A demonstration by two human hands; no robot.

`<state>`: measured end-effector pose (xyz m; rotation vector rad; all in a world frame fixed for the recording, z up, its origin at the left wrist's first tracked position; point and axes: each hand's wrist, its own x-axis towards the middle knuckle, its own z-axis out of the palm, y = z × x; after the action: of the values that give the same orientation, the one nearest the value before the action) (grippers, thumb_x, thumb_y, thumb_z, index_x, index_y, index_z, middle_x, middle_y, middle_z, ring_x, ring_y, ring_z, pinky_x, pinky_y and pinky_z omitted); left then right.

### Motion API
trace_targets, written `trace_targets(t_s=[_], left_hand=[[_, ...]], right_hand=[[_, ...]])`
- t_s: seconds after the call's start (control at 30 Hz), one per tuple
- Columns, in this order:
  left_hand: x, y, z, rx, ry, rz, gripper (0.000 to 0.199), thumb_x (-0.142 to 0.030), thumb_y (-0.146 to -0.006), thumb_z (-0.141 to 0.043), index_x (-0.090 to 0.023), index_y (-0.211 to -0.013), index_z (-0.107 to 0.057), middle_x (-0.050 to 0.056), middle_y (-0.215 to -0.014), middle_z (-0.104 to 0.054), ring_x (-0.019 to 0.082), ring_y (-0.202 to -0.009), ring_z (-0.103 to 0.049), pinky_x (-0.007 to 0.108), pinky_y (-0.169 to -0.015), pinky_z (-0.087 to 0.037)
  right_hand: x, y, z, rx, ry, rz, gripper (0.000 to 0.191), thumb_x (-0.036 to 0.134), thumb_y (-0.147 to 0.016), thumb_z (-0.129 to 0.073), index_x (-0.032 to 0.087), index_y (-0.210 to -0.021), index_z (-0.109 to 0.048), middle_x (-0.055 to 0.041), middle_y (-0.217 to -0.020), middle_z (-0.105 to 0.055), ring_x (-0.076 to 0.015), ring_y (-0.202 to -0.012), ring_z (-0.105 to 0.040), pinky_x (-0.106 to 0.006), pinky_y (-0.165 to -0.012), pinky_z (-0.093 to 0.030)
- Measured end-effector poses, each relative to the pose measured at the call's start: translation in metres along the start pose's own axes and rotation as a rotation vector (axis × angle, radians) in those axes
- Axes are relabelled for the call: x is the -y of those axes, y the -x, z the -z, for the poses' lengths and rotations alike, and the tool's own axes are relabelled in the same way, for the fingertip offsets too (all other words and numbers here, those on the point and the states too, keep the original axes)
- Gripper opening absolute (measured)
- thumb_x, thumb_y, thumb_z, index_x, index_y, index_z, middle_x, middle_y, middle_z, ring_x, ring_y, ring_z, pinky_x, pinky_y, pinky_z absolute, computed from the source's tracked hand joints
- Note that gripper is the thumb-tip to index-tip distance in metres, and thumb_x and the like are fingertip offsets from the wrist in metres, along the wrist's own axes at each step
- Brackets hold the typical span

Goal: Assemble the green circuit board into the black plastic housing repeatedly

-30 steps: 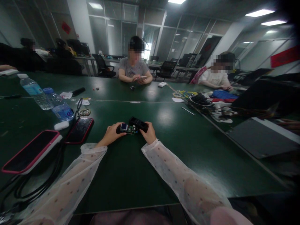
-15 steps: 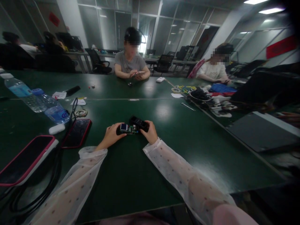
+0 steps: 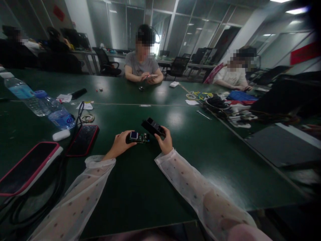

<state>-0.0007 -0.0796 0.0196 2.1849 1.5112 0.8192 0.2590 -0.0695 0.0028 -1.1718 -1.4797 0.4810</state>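
My left hand [image 3: 121,144] is closed on a small circuit board [image 3: 141,138] that carries a little square screen [image 3: 134,135] at its left end. A dark part lies under or behind the board; its shape is hard to make out. In my right hand [image 3: 165,140] is a black plastic housing [image 3: 151,126], gripped at its right end between thumb and fingers. The housing is tilted, its far end up and to the left, and it stands apart from the board. Both things are held over the green table [image 3: 140,187].
To the left are two smartphones [image 3: 82,140] [image 3: 27,167], a white case [image 3: 61,135], black cables [image 3: 56,180] and water bottles [image 3: 59,115]. At the right lie a wrench [image 3: 203,115], a cable heap [image 3: 215,102] and a grey box [image 3: 278,145]. A person [image 3: 142,63] sits opposite.
My right hand has drawn the black housing up and to the right, away from the circuit board, and turned it. The left hand keeps its grip on the board, almost unmoved.
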Motion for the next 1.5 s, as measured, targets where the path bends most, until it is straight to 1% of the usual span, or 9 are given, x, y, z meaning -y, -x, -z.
trace_targets(t_s=[0.13,0.27,0.47,0.6,0.77,1.1,1.27,1.37,1.5], left_hand=[[0.002,-0.002,-0.003,-0.019,0.0,-0.006,0.057,-0.043,-0.078,-0.073,-0.029,-0.129,-0.05,0.005,-0.129,-0.063,0.03,-0.12,-0.057,0.049,-0.1,-0.04],[0.006,-0.003,-0.006,-0.044,-0.02,0.007,0.058,-0.042,-0.077,-0.074,-0.026,-0.127,-0.051,0.008,-0.127,-0.063,0.031,-0.119,-0.058,0.049,-0.1,-0.041],[0.007,-0.003,-0.007,-0.039,-0.007,0.015,0.067,-0.042,-0.076,-0.075,-0.019,-0.133,-0.047,0.013,-0.125,-0.064,0.032,-0.117,-0.059,0.049,-0.1,-0.042],[0.008,-0.003,-0.006,-0.035,0.005,0.026,0.073,-0.045,-0.075,-0.075,-0.021,-0.137,-0.043,0.013,-0.128,-0.062,0.032,-0.12,-0.058,0.051,-0.101,-0.041],[0.009,-0.002,-0.008,-0.03,-0.034,0.025,0.087,-0.051,-0.071,-0.077,-0.022,-0.142,-0.036,0.015,-0.134,-0.057,0.035,-0.126,-0.052,0.053,-0.103,-0.038],[0.005,0.0,-0.007,-0.007,-0.059,0.022,0.089,-0.052,-0.074,-0.075,-0.023,-0.146,-0.032,0.015,-0.135,-0.056,0.034,-0.125,-0.051,0.051,-0.101,-0.038],[0.004,0.001,-0.006,-0.016,-0.069,0.006,0.086,-0.051,-0.074,-0.075,-0.023,-0.145,-0.034,0.014,-0.138,-0.054,0.034,-0.128,-0.049,0.051,-0.103,-0.037],[0.004,0.001,-0.005,-0.017,-0.063,0.011,0.083,-0.049,-0.076,-0.074,-0.024,-0.145,-0.035,0.013,-0.138,-0.054,0.033,-0.128,-0.049,0.05,-0.103,-0.037],[0.004,0.0,-0.004,-0.012,-0.055,0.012,0.082,-0.048,-0.075,-0.075,-0.024,-0.144,-0.036,0.014,-0.138,-0.055,0.033,-0.128,-0.049,0.052,-0.103,-0.037]], right_hand=[[0.009,0.003,-0.004,0.095,-0.081,0.048,0.06,0.05,-0.084,-0.064,0.021,-0.132,-0.044,-0.0146,-0.127,-0.056,-0.0282,-0.115,-0.06,-0.049,-0.101,-0.051],[0.012,0.005,-0.006,0.177,-0.077,0.086,0.063,0.052,-0.084,-0.063,0.022,-0.136,-0.043,-0.0145,-0.127,-0.057,-0.0293,-0.118,-0.059,-0.051,-0.102,-0.051],[0.012,0.006,-0.007,0.303,-0.082,0.122,0.061,0.047,-0.086,-0.064,0.022,-0.138,-0.042,-0.0147,-0.128,-0.057,-0.0294,-0.12,-0.058,-0.05,-0.102,-0.051],[0.011,0.007,-0.009,0.367,-0.07,0.142,0.059,0.04,-0.086,-0.064,0.024,-0.138,-0.041,-0.0133,-0.132,-0.055,-0.0281,-0.122,-0.058,-0.05,-0.105,-0.049],[0.009,0.007,-0.01,0.391,-0.029,0.142,0.059,0.035,-0.086,-0.064,0.024,-0.139,-0.04,-0.0131,-0.132,-0.055,-0.027,-0.12,-0.059,-0.049,-0.104,-0.049],[0.008,0.006,-0.008,0.393,0.16,0.242,0.064,0.026,-0.077,-0.072,0.02,-0.134,-0.045,-0.014,-0.123,-0.059,-0.0283,-0.113,-0.059,-0.049,-0.099,-0.05],[0.003,0.004,-0.01,0.406,0.177,0.197,0.073,0.029,-0.071,-0.08,0.021,-0.134,-0.045,-0.0138,-0.121,-0.059,-0.0306,-0.112,-0.059,-0.052,-0.098,-0.049],[0.002,0.004,-0.011,0.442,0.202,0.173,0.068,0.025,-0.07,-0.08,0.02,-0.13,-0.048,-0.0141,-0.121,-0.06,-0.0311,-0.113,-0.058,-0.052,-0.098,-0.048],[0.003,0.003,-0.011,0.444,0.158,0.121,0.059,0.022,-0.073,-0.077,0.021,-0.125,-0.049,-0.0123,-0.118,-0.062,-0.0282,-0.11,-0.061,-0.049,-0.097,-0.049]])
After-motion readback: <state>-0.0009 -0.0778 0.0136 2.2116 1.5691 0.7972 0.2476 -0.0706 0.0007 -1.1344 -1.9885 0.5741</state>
